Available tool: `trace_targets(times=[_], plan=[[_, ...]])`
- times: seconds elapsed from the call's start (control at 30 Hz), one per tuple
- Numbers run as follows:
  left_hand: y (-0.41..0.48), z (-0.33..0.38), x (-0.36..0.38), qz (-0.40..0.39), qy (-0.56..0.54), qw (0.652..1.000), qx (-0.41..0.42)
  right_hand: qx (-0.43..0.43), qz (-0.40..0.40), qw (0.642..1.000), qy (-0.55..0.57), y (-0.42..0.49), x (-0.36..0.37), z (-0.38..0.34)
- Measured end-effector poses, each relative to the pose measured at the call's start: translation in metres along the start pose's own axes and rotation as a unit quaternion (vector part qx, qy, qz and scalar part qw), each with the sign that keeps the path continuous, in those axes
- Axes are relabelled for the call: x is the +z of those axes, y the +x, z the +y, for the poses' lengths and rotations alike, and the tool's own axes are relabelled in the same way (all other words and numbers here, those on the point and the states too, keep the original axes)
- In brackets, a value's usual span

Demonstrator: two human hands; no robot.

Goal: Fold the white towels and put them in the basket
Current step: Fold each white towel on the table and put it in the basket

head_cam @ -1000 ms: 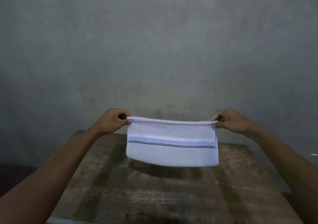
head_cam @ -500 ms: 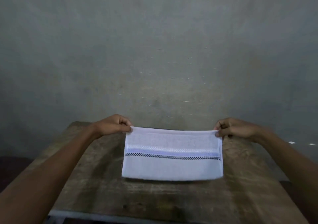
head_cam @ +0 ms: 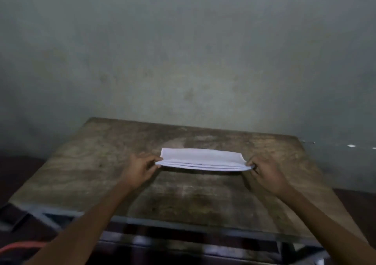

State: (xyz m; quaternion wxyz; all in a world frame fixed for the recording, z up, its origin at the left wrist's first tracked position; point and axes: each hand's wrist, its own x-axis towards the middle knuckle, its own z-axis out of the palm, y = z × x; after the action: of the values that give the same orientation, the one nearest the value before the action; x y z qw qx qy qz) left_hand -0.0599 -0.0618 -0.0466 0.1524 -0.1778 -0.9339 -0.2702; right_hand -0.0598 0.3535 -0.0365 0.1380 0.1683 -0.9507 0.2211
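Head view: the folded white towel (head_cam: 201,159) is lying in layers near the middle of the wooden table (head_cam: 97,163). The left hand (head_cam: 140,168) is pinching its near-left corner, and the right hand (head_cam: 266,173) is pinching the near-right. Lifting by only 1 corner would probably be letting the layers slide apart. No basket is showing.

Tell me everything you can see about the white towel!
The white towel is soft-looking cloth, folded into a long flat strip with several layers showing along its near edge. It lies across the middle of the wooden table, a dark shadow under the near edge. The left hand pinches its left end and the right hand its right end.
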Motion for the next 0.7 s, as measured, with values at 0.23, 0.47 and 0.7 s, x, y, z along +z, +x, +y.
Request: trace_targets(times=[0.23,0.47,0.7], plan=[[-0.063,-0.010,0.033,-0.068,0.022,0.997,0.009,0.034,-0.009,0.999,-0.023,-0.079,0.054,0.000],[-0.067,0.006,0.029,0.025,0.054,0.998,0.016,0.009,0.060,0.993,-0.097,-0.080,0.044,-0.028],[0.017,0.071,0.083,0.002,0.097,0.994,-0.058,0.095,0.034,0.988,-0.118,0.025,0.097,-0.104]])
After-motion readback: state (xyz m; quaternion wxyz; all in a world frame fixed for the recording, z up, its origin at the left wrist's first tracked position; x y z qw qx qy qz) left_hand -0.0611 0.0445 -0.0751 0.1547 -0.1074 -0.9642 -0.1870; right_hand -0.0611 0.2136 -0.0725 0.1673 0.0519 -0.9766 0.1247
